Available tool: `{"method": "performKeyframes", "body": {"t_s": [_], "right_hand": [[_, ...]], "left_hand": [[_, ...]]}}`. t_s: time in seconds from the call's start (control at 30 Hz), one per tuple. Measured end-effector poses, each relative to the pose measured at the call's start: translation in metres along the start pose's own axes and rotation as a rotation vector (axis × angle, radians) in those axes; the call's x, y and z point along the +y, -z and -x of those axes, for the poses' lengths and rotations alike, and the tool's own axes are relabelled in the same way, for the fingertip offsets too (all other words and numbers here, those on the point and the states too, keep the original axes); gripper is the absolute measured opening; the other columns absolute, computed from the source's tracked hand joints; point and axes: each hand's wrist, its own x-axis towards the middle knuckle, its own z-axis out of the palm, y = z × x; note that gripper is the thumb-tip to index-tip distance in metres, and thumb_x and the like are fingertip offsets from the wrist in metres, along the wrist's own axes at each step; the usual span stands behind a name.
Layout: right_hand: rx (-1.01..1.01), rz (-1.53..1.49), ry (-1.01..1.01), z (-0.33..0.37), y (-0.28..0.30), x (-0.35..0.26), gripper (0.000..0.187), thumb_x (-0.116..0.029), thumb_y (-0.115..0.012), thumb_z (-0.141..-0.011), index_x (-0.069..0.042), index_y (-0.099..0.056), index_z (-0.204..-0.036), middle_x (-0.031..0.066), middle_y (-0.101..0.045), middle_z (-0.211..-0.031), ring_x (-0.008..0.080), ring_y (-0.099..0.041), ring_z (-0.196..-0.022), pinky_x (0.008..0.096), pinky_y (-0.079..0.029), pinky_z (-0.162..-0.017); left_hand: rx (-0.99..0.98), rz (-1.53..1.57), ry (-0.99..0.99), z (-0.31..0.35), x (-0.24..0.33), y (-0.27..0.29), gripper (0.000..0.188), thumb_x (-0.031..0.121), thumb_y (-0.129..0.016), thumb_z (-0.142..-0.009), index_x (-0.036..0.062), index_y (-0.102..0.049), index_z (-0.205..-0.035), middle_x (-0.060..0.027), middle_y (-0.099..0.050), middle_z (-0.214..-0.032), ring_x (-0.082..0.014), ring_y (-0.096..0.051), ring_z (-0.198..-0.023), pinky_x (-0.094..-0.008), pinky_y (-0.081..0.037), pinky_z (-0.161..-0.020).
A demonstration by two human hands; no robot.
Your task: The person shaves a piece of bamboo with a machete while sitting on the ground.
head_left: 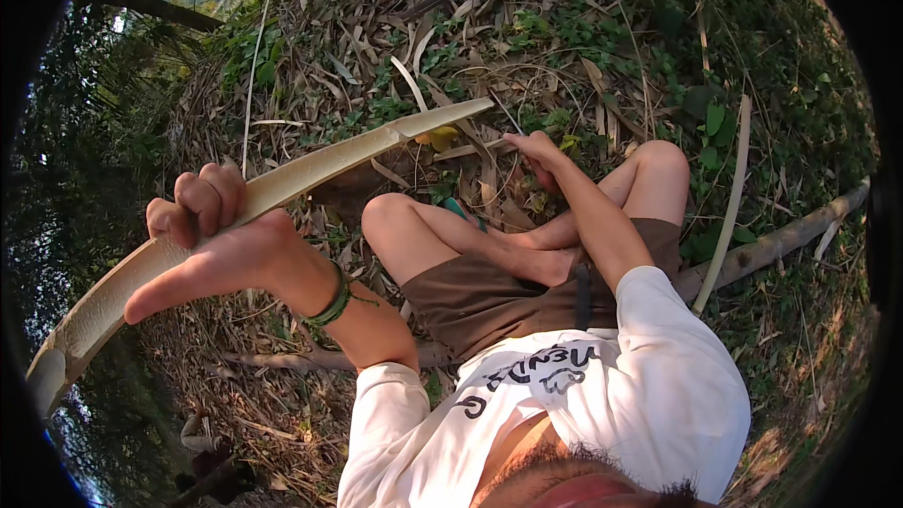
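A long, pale split strip [320, 171] slants up across the person's front, its narrow tip furthest away. The left hand [226, 246] grips it, fingers curled over one edge and thumb stretched along it. Just beside the strip's tip, the right hand [538, 154] is closed on a thin tool [509, 116], mostly hidden. Right of the strip, beyond the crossed legs [414, 243], are a pale slat [729, 216] and a branch [792, 241].
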Motion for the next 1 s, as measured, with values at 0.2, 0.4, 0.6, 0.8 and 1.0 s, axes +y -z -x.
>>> {"method": "performKeyframes", "body": {"t_s": [0.2,0.4,0.6,0.8,1.0], "right_hand": [[-0.068,-0.218,-0.014,0.034,-0.009,0.001,0.041,-0.039,-0.060,-0.099,-0.002,-0.056,-0.080,0.0040,-0.052,-0.064,0.0159,-0.053,-0.056,0.0315,-0.045,-0.054],[0.028,-0.498,0.061,0.047,-0.001,0.004,0.041,-0.043,-0.057,-0.101,-0.004,-0.055,-0.087,0.0003,-0.049,-0.067,0.0113,-0.044,-0.055,0.0292,-0.041,-0.053],[0.007,-0.610,0.202,0.115,0.003,-0.029,0.047,-0.052,-0.054,-0.100,-0.006,-0.054,-0.093,-0.0018,-0.046,-0.065,0.0087,-0.043,-0.054,0.0258,-0.039,-0.052],[-0.033,-0.615,0.344,0.182,-0.004,-0.059,0.054,-0.059,-0.050,-0.100,-0.005,-0.055,-0.097,-0.0031,-0.046,-0.061,0.0059,-0.042,-0.049,0.0219,-0.037,-0.046],[-0.110,-0.547,0.687,0.258,-0.026,-0.112,0.050,-0.051,-0.048,-0.104,-0.003,-0.057,-0.097,-0.0038,-0.044,-0.057,0.0039,-0.040,-0.048,0.0221,-0.033,-0.045]], "left_hand": [[-0.021,0.068,0.004,-0.023,-0.008,0.006,0.091,0.100,-0.022,-0.071,0.0114,-0.039,-0.072,0.0002,-0.024,-0.059,-0.0117,-0.017,-0.052,-0.0258,-0.015,-0.048],[-0.277,0.317,0.049,-0.037,-0.027,-0.010,0.079,0.085,-0.022,-0.089,0.0120,-0.051,-0.078,-0.0021,-0.037,-0.066,-0.0122,-0.027,-0.054,-0.0267,-0.021,-0.048],[-0.430,0.378,-0.196,-0.068,-0.036,-0.014,0.056,0.065,-0.042,-0.098,0.0132,-0.058,-0.084,-0.0124,-0.060,-0.084,-0.0310,-0.063,-0.079,-0.0419,-0.054,-0.080],[-0.836,0.556,0.201,-0.069,-0.025,-0.014,0.054,0.066,-0.045,-0.096,0.0149,-0.060,-0.101,-0.0077,-0.057,-0.079,-0.0220,-0.061,-0.068,-0.0368,-0.052,-0.066],[-0.539,0.347,0.102,-0.031,-0.015,-0.050,0.063,0.073,-0.042,-0.093,0.0115,-0.056,-0.098,-0.0039,-0.048,-0.070,-0.0136,-0.040,-0.052,-0.0286,-0.036,-0.049]]}}
